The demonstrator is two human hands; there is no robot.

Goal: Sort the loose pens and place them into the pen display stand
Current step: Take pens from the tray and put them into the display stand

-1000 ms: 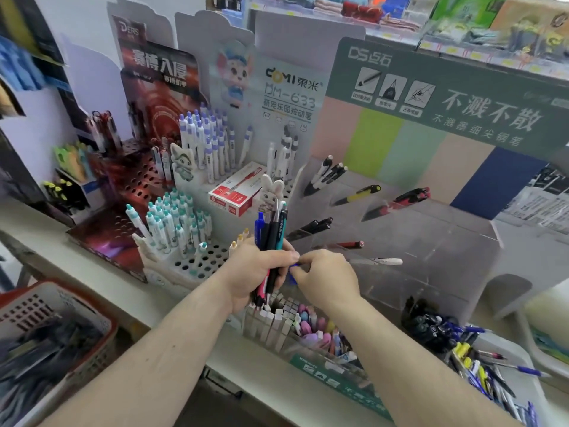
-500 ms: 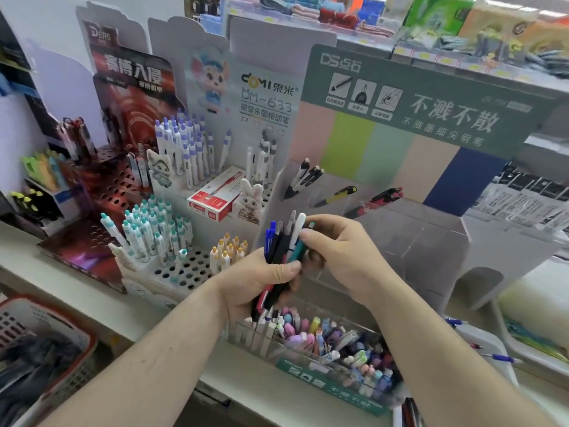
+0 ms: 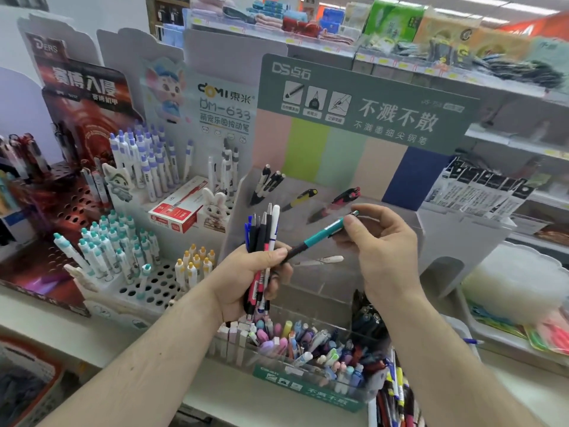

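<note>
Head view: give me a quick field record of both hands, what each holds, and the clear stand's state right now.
left hand: grips an upright bundle of pens
right hand: pinches the teal pen near its top end
teal pen: slanted, its dark lower end at the left hand's thumb
clear stand: holds a few pens; a yellow-and-black pen lies in an upper slot
front bin: filled with pastel pens
</note>
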